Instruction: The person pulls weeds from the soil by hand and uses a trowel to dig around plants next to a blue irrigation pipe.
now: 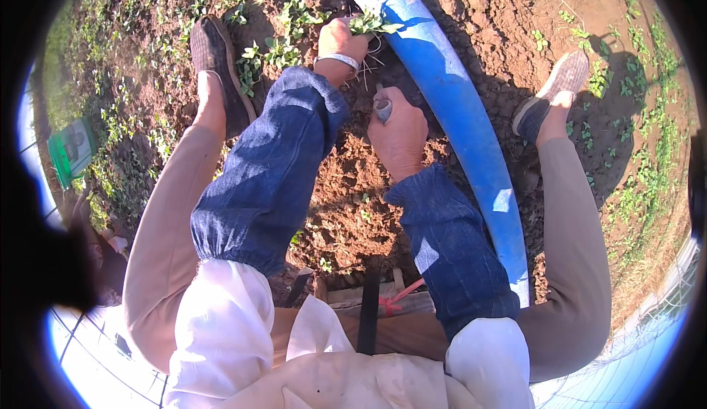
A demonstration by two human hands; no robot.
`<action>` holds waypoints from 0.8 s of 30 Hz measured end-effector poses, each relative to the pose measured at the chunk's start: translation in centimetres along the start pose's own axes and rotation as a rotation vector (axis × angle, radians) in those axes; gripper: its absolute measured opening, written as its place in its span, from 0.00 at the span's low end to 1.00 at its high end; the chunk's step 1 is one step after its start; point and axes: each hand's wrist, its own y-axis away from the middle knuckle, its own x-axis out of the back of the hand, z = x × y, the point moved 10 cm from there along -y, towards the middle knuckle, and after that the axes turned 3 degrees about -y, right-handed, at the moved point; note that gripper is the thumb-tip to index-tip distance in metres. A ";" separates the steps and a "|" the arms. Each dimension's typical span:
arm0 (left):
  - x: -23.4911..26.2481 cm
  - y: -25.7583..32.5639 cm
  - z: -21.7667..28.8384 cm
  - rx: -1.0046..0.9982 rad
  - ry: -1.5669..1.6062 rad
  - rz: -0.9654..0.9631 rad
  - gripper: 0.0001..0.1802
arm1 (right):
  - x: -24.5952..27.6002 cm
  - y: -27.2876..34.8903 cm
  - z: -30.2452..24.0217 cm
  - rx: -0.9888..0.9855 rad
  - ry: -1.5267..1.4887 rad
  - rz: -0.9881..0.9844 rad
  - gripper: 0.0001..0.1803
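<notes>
My left hand [342,42] is closed around a bunch of small green weeds [374,22], with pale thin roots hanging beside the wrist. A white band circles that wrist. Nearer to me and a little to the right, my right hand [401,135] grips a tool with a grey, hollow-ended round handle [383,109]. Its working end points away from me toward the shaded soil, and I cannot make out its shape. Both hands are just left of a thick blue hose [449,78], over bare reddish-brown soil [350,195].
The hose curves from the top down along my right side. My shoes [215,70] rest wide apart on the ground. Leafy seedlings [283,52] grow beyond and left of my hands, others at far right. A green-and-clear container [71,153] lies at the left edge.
</notes>
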 end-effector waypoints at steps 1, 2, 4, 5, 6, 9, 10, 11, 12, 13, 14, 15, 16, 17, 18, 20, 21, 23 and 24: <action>0.0 0.2 -0.1 0.021 0.055 -0.020 0.23 | -0.4 0.3 0.9 0.024 -0.061 0.013 0.12; -0.1 1.2 2.6 0.011 0.061 -0.054 0.21 | 0.0 0.2 3.0 0.027 -0.109 0.052 0.12; -1.1 1.1 1.7 0.063 0.324 -0.107 0.19 | 0.2 0.3 4.6 0.097 -0.238 0.091 0.12; -1.5 0.7 1.1 0.076 0.447 -0.130 0.20 | 0.1 0.2 4.7 0.102 -0.259 0.089 0.10; -1.8 0.9 0.0 0.173 0.575 -0.180 0.24 | 0.2 0.3 4.3 0.110 -0.287 0.081 0.08; -2.1 -0.4 -2.5 0.112 0.981 -0.235 0.24 | 0.7 1.3 2.4 0.079 -0.230 0.094 0.09; -1.1 -1.1 -3.6 -0.020 0.839 -0.144 0.23 | 0.5 1.6 1.5 0.065 -0.193 0.091 0.11; 0.3 -1.4 -5.0 -0.130 0.694 -0.032 0.23 | 0.0 2.4 0.9 0.053 -0.193 0.065 0.11; -0.4 0.0 -2.3 -0.061 0.747 -0.033 0.22 | 0.8 2.8 2.0 0.006 -0.165 0.082 0.11; -1.3 1.2 -0.7 0.013 0.795 -0.031 0.21 | 1.4 3.3 3.1 -0.040 -0.139 0.097 0.11; -0.6 1.5 -0.2 -0.067 0.784 -0.044 0.17 | 1.2 4.0 2.9 -0.051 -0.182 0.101 0.12; -0.2 1.8 -0.6 -0.021 0.808 -0.019 0.15 | 0.9 3.8 2.5 -0.031 -0.172 0.089 0.12; 0.1 1.6 -1.1 -0.010 0.729 -0.012 0.15 | 0.5 3.5 2.0 -0.012 -0.162 0.075 0.12; 0.7 1.4 -2.1 0.005 0.645 0.000 0.15 | -0.4 3.0 1.3 0.009 -0.157 0.054 0.13; 0.4 1.5 -0.8 -0.013 0.654 -0.020 0.15 | -0.2 1.7 1.8 -0.013 -0.155 0.103 0.10; 0.3 2.0 0.7 -0.035 0.661 -0.042 0.15 | -0.6 0.2 2.5 -0.049 -0.272 0.119 0.09; 0.3 2.1 0.5 0.001 0.718 -0.044 0.15 | -1.0 -0.2 2.7 -0.065 -0.334 0.118 0.08; 0.4 2.2 0.1 0.067 0.835 -0.041 0.16 | -2.0 -0.5 3.5 -0.124 -0.511 0.088 0.04; 0.6 2.4 -0.4 0.102 0.919 0.011 0.14 | -2.5 -0.4 3.7 -0.170 -0.592 0.066 0.04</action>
